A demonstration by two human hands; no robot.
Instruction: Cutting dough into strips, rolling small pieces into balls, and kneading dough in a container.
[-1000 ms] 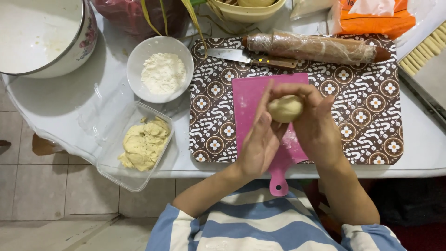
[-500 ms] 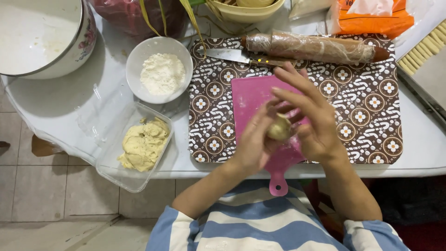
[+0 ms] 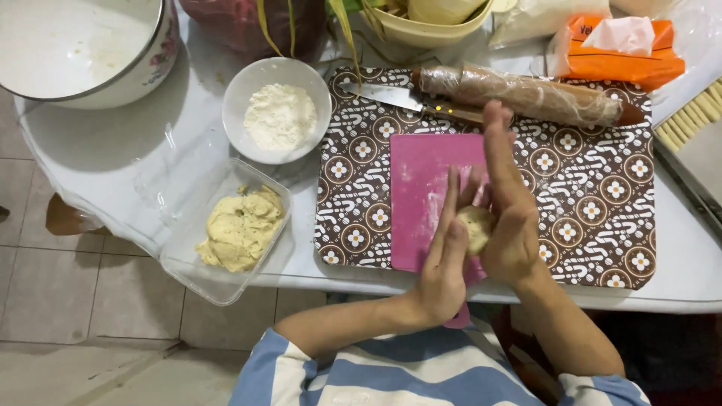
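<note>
Both palms are pressed flat together on a dough ball (image 3: 475, 228), left hand (image 3: 444, 267) and right hand (image 3: 511, 218) clamping it just above the pink cutting board (image 3: 429, 188). Orange tissue pack (image 3: 617, 49) sits top right, with a plastic-wrapped rolling pin (image 3: 526, 94) below it. Clear tub of dough (image 3: 237, 229) hangs over the table's left edge, flour bowl (image 3: 277, 113) behind it.

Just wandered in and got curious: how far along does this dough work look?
Done: dough is mixed and sits in the clear tub; the pink board carries a dusting of flour. In hand: one dough ball pressed between the left hand and right hand. Left: most of the dough is unshaped; the wrapped rolling pin and knife lie unused beside the flour bowl.
</note>
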